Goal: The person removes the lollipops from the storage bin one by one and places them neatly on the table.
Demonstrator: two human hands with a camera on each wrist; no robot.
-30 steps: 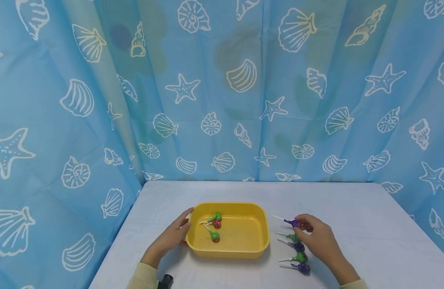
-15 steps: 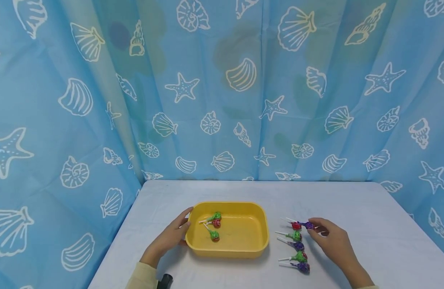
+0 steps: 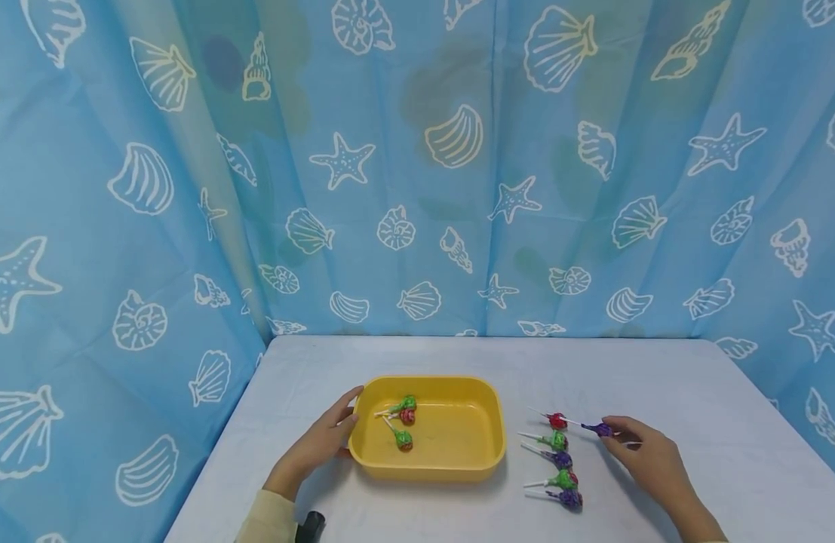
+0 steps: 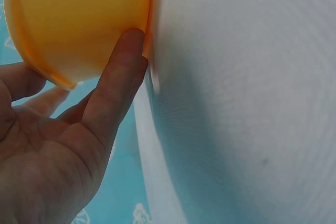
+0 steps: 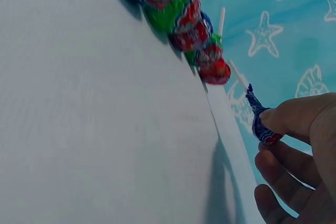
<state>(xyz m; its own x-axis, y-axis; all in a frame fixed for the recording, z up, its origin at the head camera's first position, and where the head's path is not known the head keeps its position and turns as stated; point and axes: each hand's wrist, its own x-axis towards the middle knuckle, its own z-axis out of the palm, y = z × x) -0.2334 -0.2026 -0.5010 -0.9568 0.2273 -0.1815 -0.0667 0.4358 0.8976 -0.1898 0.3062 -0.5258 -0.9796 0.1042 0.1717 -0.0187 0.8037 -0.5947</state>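
Observation:
A purple-wrapped lollipop [image 3: 597, 429] is pinched between the thumb and fingers of my right hand [image 3: 651, 456], right of a column of lollipops. In the right wrist view the lollipop [image 5: 264, 123] hangs above the white cloth, its stick pointing away from the hand. My left hand [image 3: 315, 446] rests against the left end of a yellow tray [image 3: 451, 473], fingers extended along its outside. The left wrist view shows the fingertips on the tray's wall [image 4: 79, 24]. Inside the tray lie two green-wrapped lollipops [image 3: 403, 439] and a red one [image 3: 407, 416], towards the left.
The column on the table has a red lollipop [image 3: 557, 421] at the far end, then green [image 3: 558, 440] and purple [image 3: 561, 460] ones, sticks pointing left. A black object [image 3: 311, 526] sits near the left sleeve. A blue shell-patterned curtain [image 3: 417, 188] backs the white table [image 3: 661, 377].
My right hand has moved right with the purple lollipop, away from the column, uncovering the red lollipop beneath. The left hand stays at the tray, and the tray's contents look the same.

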